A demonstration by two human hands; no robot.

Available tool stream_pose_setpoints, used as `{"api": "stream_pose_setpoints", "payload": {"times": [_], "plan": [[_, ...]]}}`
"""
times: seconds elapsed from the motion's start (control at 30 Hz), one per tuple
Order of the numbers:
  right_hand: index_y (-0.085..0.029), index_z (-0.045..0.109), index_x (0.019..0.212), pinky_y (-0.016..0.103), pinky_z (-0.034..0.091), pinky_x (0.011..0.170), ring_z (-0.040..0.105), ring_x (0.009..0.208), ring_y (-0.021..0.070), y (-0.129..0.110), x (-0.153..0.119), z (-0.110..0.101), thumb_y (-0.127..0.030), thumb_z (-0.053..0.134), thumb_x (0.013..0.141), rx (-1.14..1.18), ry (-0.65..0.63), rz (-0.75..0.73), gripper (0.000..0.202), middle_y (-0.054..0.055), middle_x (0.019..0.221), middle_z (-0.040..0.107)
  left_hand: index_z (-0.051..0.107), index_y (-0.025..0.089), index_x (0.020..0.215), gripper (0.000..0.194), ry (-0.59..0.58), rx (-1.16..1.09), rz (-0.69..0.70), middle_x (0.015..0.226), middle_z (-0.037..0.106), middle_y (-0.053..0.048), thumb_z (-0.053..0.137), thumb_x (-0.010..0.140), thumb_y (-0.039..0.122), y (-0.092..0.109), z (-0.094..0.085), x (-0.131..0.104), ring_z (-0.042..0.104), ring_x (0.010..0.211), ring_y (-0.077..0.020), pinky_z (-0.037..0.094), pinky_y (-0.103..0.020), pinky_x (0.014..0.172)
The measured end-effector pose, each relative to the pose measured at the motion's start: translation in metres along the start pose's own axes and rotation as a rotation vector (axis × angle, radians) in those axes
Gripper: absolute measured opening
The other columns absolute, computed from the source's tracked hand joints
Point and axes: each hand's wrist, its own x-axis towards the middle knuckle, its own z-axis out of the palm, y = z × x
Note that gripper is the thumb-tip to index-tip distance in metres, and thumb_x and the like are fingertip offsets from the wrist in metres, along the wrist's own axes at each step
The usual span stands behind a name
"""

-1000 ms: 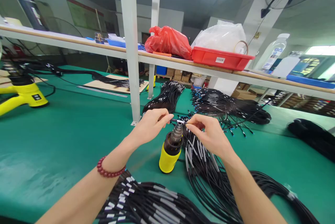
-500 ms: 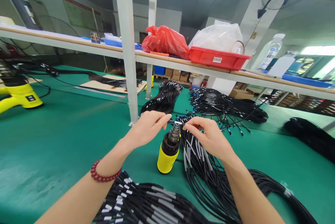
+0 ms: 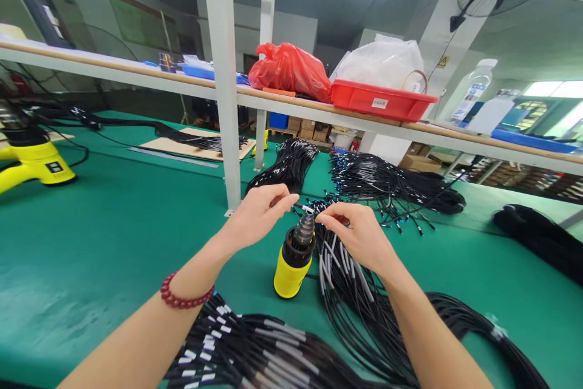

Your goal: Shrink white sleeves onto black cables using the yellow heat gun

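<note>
Left hand [image 3: 255, 216], right hand [image 3: 357, 232] pinching a cable [image 3: 307, 209], heat gun [image 3: 292, 270] just below, green bench [image 3: 132, 225] open leftward

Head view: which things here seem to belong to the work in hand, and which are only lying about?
Seemingly part of the work:
cable with white sleeve, held between left hand and right hand
yellow heat gun, nozzle up beneath it
probably the front cable bundle

Apparently just lying about:
red bag, red tray and clear bottle on the shelf
second heat gun, far left
</note>
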Motion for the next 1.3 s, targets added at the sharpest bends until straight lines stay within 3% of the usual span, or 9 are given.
{"api": "stream_pose_setpoints", "payload": {"times": [0.1, 0.17, 0.4, 0.57, 0.63, 0.87, 1.1, 1.2, 1.3], "plan": [[-0.018, 0.072, 0.076, 0.024, 0.032, 0.054, 0.05, 0.054, 0.0125, -0.003, -0.001, -0.003, -0.023, 0.049, 0.095, -0.026, -0.07, -0.005, 0.03, -0.001, 0.061, 0.062, 0.047, 0.018, 0.057, 0.053, -0.015, 0.021, -0.039, 0.053, 0.047, 0.004, 0.036, 0.097, 0.05, -0.002, 0.0, -0.001, 0.042, 0.054, -0.0116, 0.028, -0.026, 0.054], [-0.017, 0.071, 0.075, 0.024, 0.032, 0.053, 0.049, 0.054, 0.0123, -0.003, -0.001, -0.002, -0.023, 0.049, 0.094, -0.022, -0.063, -0.008, 0.03, -0.001, 0.061, 0.062, 0.048, 0.017, 0.057, 0.052, -0.01, 0.015, -0.034, 0.055, 0.049, 0.003, 0.037, 0.097, 0.049, -0.003, 0.001, -0.001, 0.044, 0.055, -0.0119, 0.029, -0.026, 0.054], [-0.018, 0.063, 0.069, 0.023, 0.04, 0.06, 0.056, 0.063, 0.0146, 0.003, 0.003, 0.001, -0.022, 0.06, 0.086, 0.055, 0.045, 0.01, 0.018, 0.0, 0.068, 0.064, 0.058, 0.019, 0.084, 0.02, 0.025, -0.04, 0.07, 0.076, 0.058, 0.003, 0.049, 0.092, 0.035, 0.001, 0.002, 0.0, 0.048, 0.07, -0.0137, 0.034, -0.024, 0.06], [-0.018, 0.069, 0.071, 0.024, 0.029, 0.05, 0.043, 0.051, 0.012, 0.002, 0.0, -0.006, -0.028, 0.049, 0.095, -0.036, -0.065, -0.018, 0.033, -0.003, 0.056, 0.054, 0.047, 0.018, 0.058, 0.05, -0.018, 0.021, 0.001, 0.056, 0.05, 0.003, 0.035, 0.097, 0.047, -0.001, 0.004, -0.002, 0.045, 0.056, -0.0125, 0.03, -0.025, 0.055], [-0.018, 0.07, 0.073, 0.024, 0.029, 0.05, 0.042, 0.051, 0.0119, 0.001, 0.0, -0.008, -0.028, 0.046, 0.095, -0.035, -0.087, -0.024, 0.034, -0.003, 0.055, 0.053, 0.044, 0.018, 0.056, 0.053, -0.027, 0.017, -0.013, 0.053, 0.048, 0.003, 0.033, 0.098, 0.048, -0.002, 0.005, -0.002, 0.043, 0.054, -0.012, 0.029, -0.026, 0.055], [-0.017, 0.064, 0.07, 0.024, 0.039, 0.061, 0.054, 0.063, 0.0143, 0.003, 0.003, -0.008, -0.026, 0.059, 0.086, 0.063, -0.006, 0.023, 0.019, 0.0, 0.068, 0.064, 0.056, 0.018, 0.081, 0.021, 0.017, -0.047, 0.078, 0.076, 0.056, 0.003, 0.048, 0.092, 0.035, 0.002, 0.005, -0.001, 0.048, 0.07, -0.013, 0.034, -0.023, 0.06], [-0.017, 0.066, 0.07, 0.024, 0.024, 0.047, 0.033, 0.048, 0.0114, -0.002, -0.002, -0.009, -0.035, 0.044, 0.095, 0.047, -0.092, 0.015, 0.038, -0.004, 0.052, 0.041, 0.044, 0.018, 0.051, 0.058, -0.035, -0.037, -0.027, 0.049, 0.045, 0.003, 0.032, 0.097, 0.051, 0.0, 0.009, -0.002, 0.04, 0.047, -0.0106, 0.03, -0.025, 0.051], [-0.017, 0.065, 0.071, 0.024, 0.023, 0.046, 0.033, 0.047, 0.0116, 0.008, -0.001, -0.009, -0.039, 0.042, 0.095, 0.061, -0.044, 0.024, 0.04, -0.004, 0.051, 0.037, 0.052, 0.018, 0.062, 0.051, 0.01, -0.062, 0.01, 0.055, 0.051, 0.003, 0.031, 0.098, 0.047, -0.005, 0.007, -0.004, 0.048, 0.054, -0.0121, 0.034, -0.023, 0.055], [-0.017, 0.068, 0.078, 0.024, 0.03, 0.049, 0.045, 0.05, 0.0134, 0.037, 0.002, -0.012, -0.04, 0.039, 0.097, -0.046, 0.079, 0.098, 0.041, -0.002, 0.056, 0.05, 0.054, 0.019, 0.073, 0.039, 0.055, 0.006, -0.019, 0.064, 0.055, 0.003, 0.036, 0.096, 0.045, -0.026, 0.001, -0.014, 0.052, 0.062, -0.0137, 0.037, -0.023, 0.059]]}}
